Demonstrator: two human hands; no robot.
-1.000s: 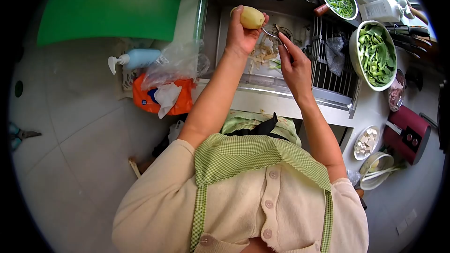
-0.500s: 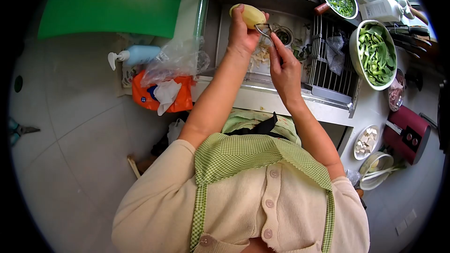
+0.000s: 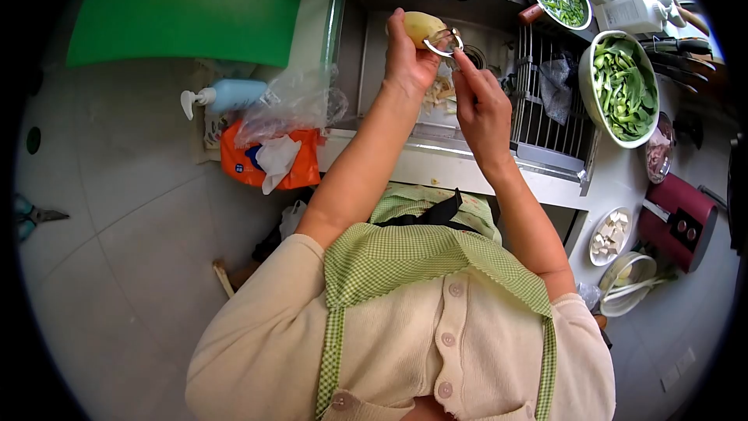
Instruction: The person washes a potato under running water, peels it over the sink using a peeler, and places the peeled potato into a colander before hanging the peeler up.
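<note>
A pale yellow peeled potato point(image 3: 421, 28) is held over the sink by my left hand point(image 3: 411, 58), its fingers wrapped round the near and left side. My right hand point(image 3: 481, 101) is closed on a metal peeler point(image 3: 443, 44), whose handle is mostly hidden in the fingers. The peeler's head lies against or just beside the potato's right end; I cannot tell if the blade touches. Below, peel scraps point(image 3: 441, 93) lie in the steel sink point(image 3: 372, 70) near the drain.
A rack point(image 3: 538, 101) spans the sink's right side. Beyond it stand a bowl of leafy greens point(image 3: 626, 92), a pan of cut green beans point(image 3: 562, 1) and a plate of white cubes point(image 3: 610, 235). Left are an orange wipes pack point(image 3: 234, 157), a blue pump bottle point(image 3: 238, 93) and a green board point(image 3: 187, 8).
The peeler has turned so that its wide head shows more. My right hand has shifted slightly right and down, and the potato has tilted a little in my left hand.
</note>
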